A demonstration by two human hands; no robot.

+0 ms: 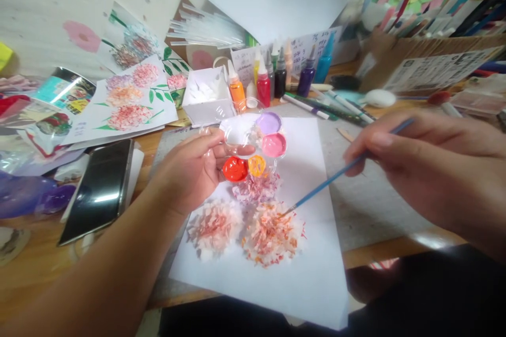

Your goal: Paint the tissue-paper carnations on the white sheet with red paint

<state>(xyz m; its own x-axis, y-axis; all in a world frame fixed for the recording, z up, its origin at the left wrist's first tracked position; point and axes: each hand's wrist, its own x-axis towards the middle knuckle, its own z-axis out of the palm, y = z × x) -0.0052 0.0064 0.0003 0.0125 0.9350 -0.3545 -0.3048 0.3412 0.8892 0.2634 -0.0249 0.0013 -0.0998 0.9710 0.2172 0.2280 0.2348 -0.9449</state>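
Observation:
My left hand [195, 168] grips the edge of a clear plastic paint palette [253, 142] with wells of red, orange, pink and lilac paint, held above a white sheet [316, 253]. My right hand [411, 163] pinches a thin blue paintbrush [340, 174]. Its tip touches an orange and red painted flower [271, 234] on the sheet. A paler pink flower [215, 226] lies to its left, and a third one [256, 189] shows under the palette.
A row of small paint bottles [272, 76] stands behind the sheet beside a white box [207, 97]. Markers [324, 102] lie to the right. A dark phone [100, 189] rests at left near finished flower pictures [132, 97]. Cluttered boxes fill the back right.

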